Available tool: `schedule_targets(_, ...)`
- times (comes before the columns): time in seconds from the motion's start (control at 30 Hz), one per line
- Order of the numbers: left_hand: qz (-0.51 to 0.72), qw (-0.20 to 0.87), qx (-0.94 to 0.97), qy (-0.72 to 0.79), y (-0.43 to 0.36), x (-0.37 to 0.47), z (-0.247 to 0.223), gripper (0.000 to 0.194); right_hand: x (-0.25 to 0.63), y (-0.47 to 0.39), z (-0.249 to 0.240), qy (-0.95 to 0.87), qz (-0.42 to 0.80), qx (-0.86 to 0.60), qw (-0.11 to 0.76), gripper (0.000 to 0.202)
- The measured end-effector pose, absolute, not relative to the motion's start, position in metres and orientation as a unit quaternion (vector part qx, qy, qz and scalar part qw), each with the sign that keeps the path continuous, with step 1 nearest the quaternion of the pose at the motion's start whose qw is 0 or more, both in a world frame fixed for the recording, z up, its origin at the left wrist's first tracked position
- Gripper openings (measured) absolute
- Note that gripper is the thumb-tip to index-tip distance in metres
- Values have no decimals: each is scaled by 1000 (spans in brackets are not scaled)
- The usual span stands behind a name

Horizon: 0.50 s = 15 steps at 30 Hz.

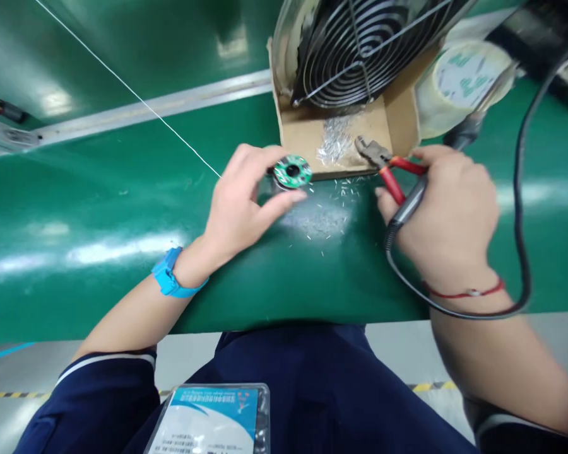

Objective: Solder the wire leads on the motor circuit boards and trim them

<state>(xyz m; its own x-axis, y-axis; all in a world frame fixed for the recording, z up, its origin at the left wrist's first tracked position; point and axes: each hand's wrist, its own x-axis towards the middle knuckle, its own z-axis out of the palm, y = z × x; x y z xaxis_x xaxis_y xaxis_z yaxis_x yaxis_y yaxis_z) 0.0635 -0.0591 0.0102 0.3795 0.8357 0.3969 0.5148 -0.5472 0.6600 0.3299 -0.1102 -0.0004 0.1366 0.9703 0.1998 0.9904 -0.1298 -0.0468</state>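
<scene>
My left hand (241, 195) grips a small cylindrical motor by its sides, thumb in front and fingers behind. On its upturned end sits a round green circuit board (292, 171) with a dark hole in the centre. My right hand (447, 211) is closed around red-handled diagonal cutters (392, 176), their jaws over the front edge of a cardboard box (360, 129). The same hand also holds a soldering iron (411, 200), whose cable leaves below the palm and whose metal tip points up and right. The cutters' jaws are apart from the motor.
A fan with a wire grille (360, 53) stands in the box behind clipped wire ends (336, 140). More clippings lie on the green bench mat (312, 284). A tape roll (468, 79) stands right of the box. Solder wire (137, 94) stretches across the upper left; the iron's black cable (520, 189) loops around my right wrist.
</scene>
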Motion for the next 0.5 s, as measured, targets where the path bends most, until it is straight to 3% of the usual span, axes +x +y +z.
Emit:
schedule_targets(0.13,362,206,736,535,5,44,3,50,331,-106,-10,-656,-20,-731,186,66)
schedule_targets(0.2,350,194,717,571,41,37,-1,40,336,-108,-13,-644,-9,-714,274,62)
schedule_targets(0.3,340,163,696,612,87,28,-3,30,347,-110,-16,-630,0,-697,342,49)
schedule_targets(0.5,267,171,641,699,138,16,2,40,363,-103,-22,-582,98,-682,432,51)
